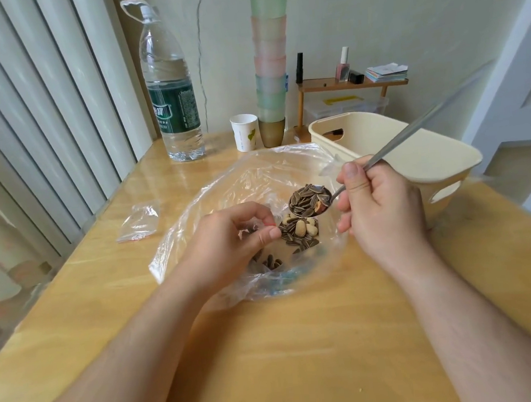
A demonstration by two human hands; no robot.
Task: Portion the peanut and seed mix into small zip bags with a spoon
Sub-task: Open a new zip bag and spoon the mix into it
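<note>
Pretty plain room: pale cream wall [369,12] with a long thin crack [201,61] running down it, white vertical blinds [38,109] on the left letting soft daylight through. Light wooden table [271,346] with a glossy top, plus a little wooden shelf [352,84] at the back.

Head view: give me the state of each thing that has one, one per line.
spoon: loaded with seeds, held by right hand
small zip bag: partly filled, mouth pinched open by left hand
big plastic bag: open
spare zip bag: empty, flat
water bottle: capped, upright
</note>
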